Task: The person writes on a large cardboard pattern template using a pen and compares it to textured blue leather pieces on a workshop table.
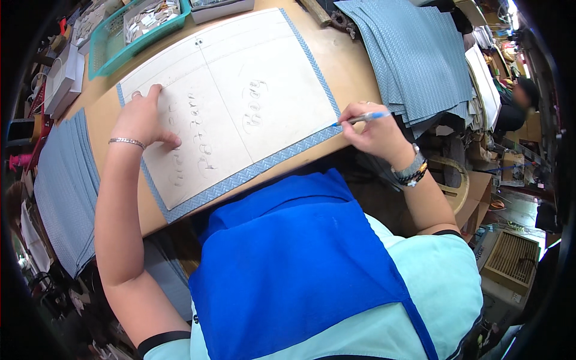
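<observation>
A large white pattern board (270,66) with pencil lines and handwriting lies on a blue woven-textured sheet (240,176), whose edge shows as a border along the near, left and right sides. My left hand (144,120) presses on the board's left part, fingers spread. In my right hand (372,133) is a pen (373,116) with a blue and silver barrel. Its tip meets the blue border at the board's near right corner.
Stacks of blue textured sheets lie at the right (414,60) and hang over the table's left edge (67,186). A teal basket (99,51) with small pale pieces stands at the back left, beside a white box (63,81). Another person (517,105) is at the far right.
</observation>
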A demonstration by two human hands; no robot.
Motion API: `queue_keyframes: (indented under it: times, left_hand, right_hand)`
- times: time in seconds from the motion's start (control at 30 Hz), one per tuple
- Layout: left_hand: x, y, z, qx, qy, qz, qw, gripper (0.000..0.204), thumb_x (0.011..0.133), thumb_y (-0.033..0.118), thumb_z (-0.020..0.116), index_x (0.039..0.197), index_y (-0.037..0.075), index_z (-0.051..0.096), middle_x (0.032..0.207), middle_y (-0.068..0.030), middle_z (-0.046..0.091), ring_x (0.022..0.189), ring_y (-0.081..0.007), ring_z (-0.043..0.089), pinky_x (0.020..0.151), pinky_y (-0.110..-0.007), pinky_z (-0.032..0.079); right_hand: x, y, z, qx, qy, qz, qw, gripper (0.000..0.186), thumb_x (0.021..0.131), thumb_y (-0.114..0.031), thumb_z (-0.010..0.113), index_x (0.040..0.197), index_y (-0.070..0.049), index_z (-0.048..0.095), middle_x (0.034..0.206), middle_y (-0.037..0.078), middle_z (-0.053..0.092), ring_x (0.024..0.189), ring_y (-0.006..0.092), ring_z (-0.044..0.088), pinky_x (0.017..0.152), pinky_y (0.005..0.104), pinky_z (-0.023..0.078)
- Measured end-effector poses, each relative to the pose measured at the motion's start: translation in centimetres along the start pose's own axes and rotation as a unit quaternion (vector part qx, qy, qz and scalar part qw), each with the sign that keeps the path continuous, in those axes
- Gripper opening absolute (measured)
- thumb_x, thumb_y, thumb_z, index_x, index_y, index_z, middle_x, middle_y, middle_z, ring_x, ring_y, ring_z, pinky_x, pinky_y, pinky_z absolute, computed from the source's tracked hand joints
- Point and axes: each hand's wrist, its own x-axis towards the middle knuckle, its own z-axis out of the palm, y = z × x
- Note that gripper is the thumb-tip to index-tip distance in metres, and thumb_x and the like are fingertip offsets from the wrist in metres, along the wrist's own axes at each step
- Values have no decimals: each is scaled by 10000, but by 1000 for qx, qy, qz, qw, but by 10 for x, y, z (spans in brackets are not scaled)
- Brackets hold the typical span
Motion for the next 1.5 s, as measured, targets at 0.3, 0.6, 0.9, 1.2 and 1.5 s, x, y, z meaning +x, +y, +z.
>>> queue_keyframes:
  times: [0.3, 0.6, 0.9, 1.2, 1.5]
  left_hand:
    - [-1, -7, 7, 1, 43, 11, 999, 1275, 404, 390, 1053, 1490, 96, 453, 1279, -326, 611, 1149, -469, 657, 1024, -467, 546]
    - [-6, 3, -7, 26, -10, -11, 1000, 1301, 386, 489, 1043, 1477, 85, 460, 1273, -285, 613, 1137, -410, 681, 962, -448, 586]
    - [-5, 2, -6, 20, -15, -17, 1000, 1277, 390, 482, 1048, 1455, 84, 466, 1303, -280, 593, 1133, -415, 687, 945, -445, 596]
    - [-6, 5, -9, 23, -17, -23, 999, 1263, 401, 468, 1054, 1455, 97, 465, 1299, -274, 590, 1136, -413, 688, 943, -443, 599]
    - [-5, 4, -6, 24, -19, -29, 999, 1268, 395, 472, 1055, 1451, 92, 466, 1286, -272, 589, 1141, -414, 688, 942, -439, 602]
  right_hand:
    - [104, -42, 29, 186, -3, -90, 978, 84, 886, -120, 697, 895, -39, 718, 752, 29, 722, 665, 90, 623, 631, 280, 497]
    - [270, -48, 90, 173, 52, -94, 979, 172, 925, -159, 703, 959, 8, 727, 802, 66, 742, 707, 106, 659, 653, 265, 531]
    - [293, -48, 107, 105, 5, -98, 990, 199, 903, -152, 694, 966, 36, 713, 803, 141, 754, 754, 202, 747, 735, 320, 596]
    - [303, -55, 107, 70, 21, -121, 990, 188, 858, -183, 688, 860, 0, 731, 742, 161, 734, 696, 278, 741, 708, 363, 587]
    - [300, -55, 98, 66, 36, -98, 992, 197, 855, -192, 700, 865, 2, 729, 734, 150, 733, 688, 267, 738, 715, 352, 588]
